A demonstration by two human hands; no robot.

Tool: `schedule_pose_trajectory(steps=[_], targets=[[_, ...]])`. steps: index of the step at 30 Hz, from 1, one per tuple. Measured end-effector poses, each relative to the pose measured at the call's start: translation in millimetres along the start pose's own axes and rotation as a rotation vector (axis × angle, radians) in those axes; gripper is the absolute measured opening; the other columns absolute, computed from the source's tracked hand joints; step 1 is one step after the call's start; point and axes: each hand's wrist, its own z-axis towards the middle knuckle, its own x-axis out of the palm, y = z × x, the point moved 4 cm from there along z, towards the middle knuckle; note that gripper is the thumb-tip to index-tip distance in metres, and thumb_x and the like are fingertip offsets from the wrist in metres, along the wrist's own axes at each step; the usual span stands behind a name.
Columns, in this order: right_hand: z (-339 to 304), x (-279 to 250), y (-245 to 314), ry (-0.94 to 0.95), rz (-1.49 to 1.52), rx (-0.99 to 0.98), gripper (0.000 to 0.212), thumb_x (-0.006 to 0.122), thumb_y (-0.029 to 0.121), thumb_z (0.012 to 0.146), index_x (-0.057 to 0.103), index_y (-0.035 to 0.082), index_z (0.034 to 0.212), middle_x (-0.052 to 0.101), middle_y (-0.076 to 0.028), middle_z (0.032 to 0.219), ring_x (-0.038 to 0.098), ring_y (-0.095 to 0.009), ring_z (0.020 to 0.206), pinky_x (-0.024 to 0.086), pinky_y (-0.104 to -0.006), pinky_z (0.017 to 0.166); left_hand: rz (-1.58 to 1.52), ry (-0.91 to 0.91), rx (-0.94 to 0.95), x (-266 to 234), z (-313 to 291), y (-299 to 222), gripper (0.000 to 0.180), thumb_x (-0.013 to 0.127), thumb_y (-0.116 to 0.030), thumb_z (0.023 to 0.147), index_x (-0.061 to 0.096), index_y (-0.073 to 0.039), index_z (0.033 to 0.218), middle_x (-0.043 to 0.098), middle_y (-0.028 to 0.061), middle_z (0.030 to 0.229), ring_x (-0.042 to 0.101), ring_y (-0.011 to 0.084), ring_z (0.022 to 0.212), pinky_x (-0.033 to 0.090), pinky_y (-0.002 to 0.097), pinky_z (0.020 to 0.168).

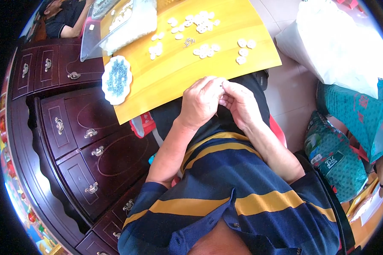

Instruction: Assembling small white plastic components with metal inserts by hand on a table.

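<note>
My left hand and my right hand are brought together over my lap, at the near edge of a yellow board. Their fingertips pinch a tiny part between them; what it is I cannot make out. Several small white round pieces lie scattered across the board, with a small metal piece among them. A white oval dish full of small blue-grey metal bits sits on the board's left corner.
A clear plastic bag of white pieces lies at the board's far left. Dark wooden drawers with metal handles stand on my left. A white sack and green bags lie on my right. Another person sits at top left.
</note>
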Motion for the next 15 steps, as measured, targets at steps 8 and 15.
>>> schedule_pose_trajectory(steps=[8,15], targets=[[-3,9,12,0.055,-0.089,-0.112,0.014,0.066,0.017,0.097,0.07,0.005,0.103,0.07,-0.003,0.095,0.064,-0.011,0.087,0.051,-0.0262,0.082,-0.049,-0.024,0.006,-3,4,3,0.022,0.07,-0.007,0.084,0.068,-0.002,0.106,0.07,0.0124,0.098,0.069,0.0316,0.086,0.056,0.0385,0.076],[-3,14,44,-0.055,-0.493,-0.399,0.018,0.063,0.018,0.101,0.068,0.002,0.106,0.07,-0.003,0.095,0.061,-0.009,0.081,0.049,-0.0239,0.077,-0.176,-0.023,-0.201,-18,6,29,0.031,0.073,-0.01,0.086,0.066,-0.003,0.116,0.068,0.0153,0.1,0.069,0.031,0.082,0.056,0.0376,0.072]])
